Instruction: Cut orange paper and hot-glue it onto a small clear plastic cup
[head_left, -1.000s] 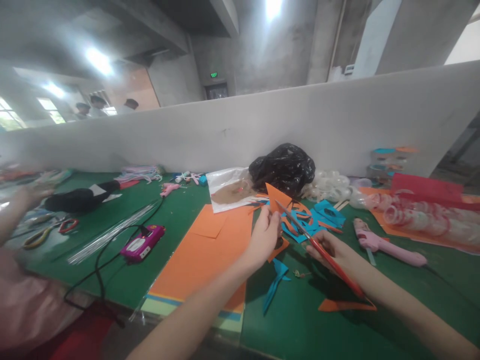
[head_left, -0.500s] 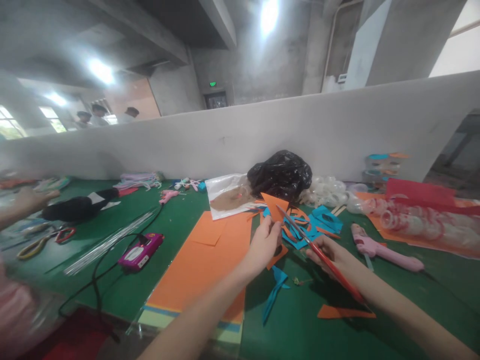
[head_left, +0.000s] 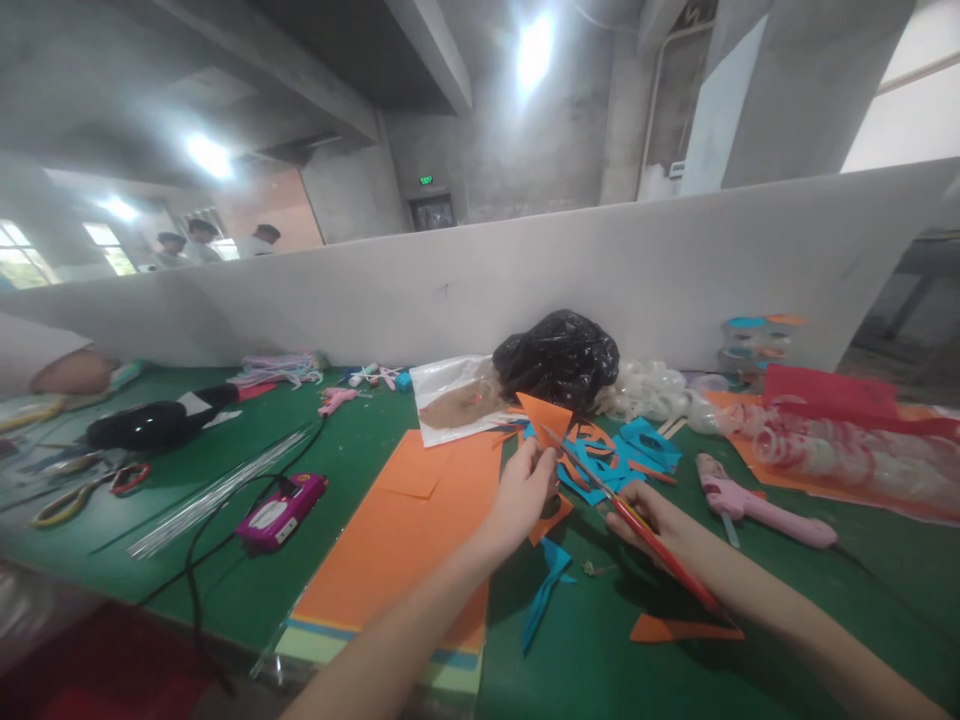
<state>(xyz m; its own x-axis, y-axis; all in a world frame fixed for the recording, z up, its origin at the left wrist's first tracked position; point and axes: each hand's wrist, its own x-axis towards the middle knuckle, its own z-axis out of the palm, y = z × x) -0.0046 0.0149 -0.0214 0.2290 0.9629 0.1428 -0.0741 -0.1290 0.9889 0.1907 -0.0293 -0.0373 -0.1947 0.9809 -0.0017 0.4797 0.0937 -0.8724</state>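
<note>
My left hand [head_left: 525, 490] pinches a small orange paper piece [head_left: 546, 417] and holds it up over the green table [head_left: 360, 430]. My right hand [head_left: 651, 512] grips red-handled scissors [head_left: 630, 515]; the blades reach up to the orange piece and meet its edge. Blue and orange paper scraps [head_left: 622, 450] lie just behind my hands. A blue strip [head_left: 547, 580] and an orange offcut [head_left: 682, 628] lie on the table below them.
A stack of orange sheets [head_left: 405, 540] lies left of my hands. A pink glue gun [head_left: 757, 505], a black bag [head_left: 559, 360], tape rolls [head_left: 652, 385] and red sheets [head_left: 832, 390] are at the right and back. A magenta device [head_left: 281, 510] with a black cable, wires [head_left: 210, 490] and another person's arm [head_left: 71, 370] are at the left.
The view has tilted slightly. The scissors have moved a little further into the orange piece. The other person's hand at the left has pulled back.
</note>
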